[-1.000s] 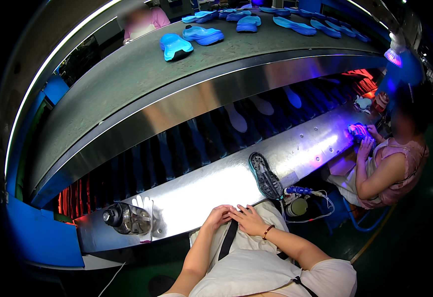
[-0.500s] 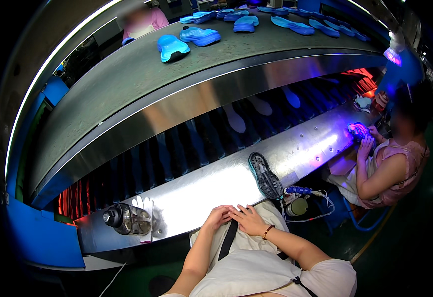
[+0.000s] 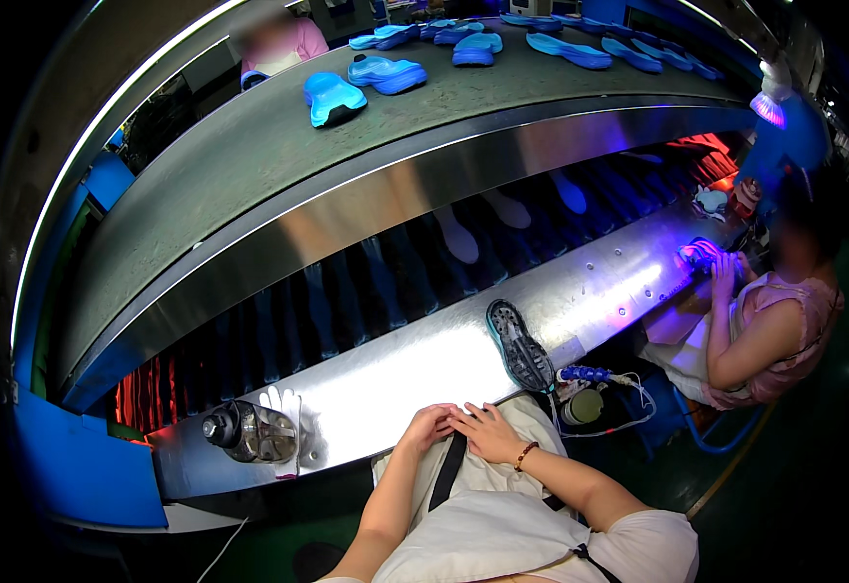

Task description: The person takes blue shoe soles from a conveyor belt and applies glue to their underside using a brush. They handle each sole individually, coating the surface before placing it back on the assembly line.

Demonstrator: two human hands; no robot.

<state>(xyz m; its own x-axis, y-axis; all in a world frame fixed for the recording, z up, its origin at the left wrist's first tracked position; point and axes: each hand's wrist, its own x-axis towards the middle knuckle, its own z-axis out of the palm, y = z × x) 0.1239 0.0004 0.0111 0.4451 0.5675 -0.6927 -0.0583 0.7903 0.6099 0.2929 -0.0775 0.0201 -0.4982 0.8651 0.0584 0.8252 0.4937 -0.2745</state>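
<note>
My left hand (image 3: 430,425) rests on my lap by the metal ledge's near edge, its fingers loosely bent, with nothing in it. Against its fingertips lies my right hand (image 3: 488,433), fingers stretched out and holding nothing. Just beyond them on the shiny metal ledge (image 3: 395,364) lies a dark shoe sole (image 3: 520,345) with a teal rim, its cupped side up. A pale apron (image 3: 483,525) covers my lap beneath the hands.
A dark-capped bottle (image 3: 261,432) and a white glove (image 3: 291,408) lie left on the ledge. Blue soles (image 3: 386,75) sit on the green conveyor belt (image 3: 250,165). At right, a co-worker (image 3: 769,321) handles a sole (image 3: 700,254); a blue air hose (image 3: 585,373) hangs nearby.
The blue soles on the upper belt and the pale pieces below have shifted slightly left. The co-worker's hands have moved about the sole. My hands stay still.
</note>
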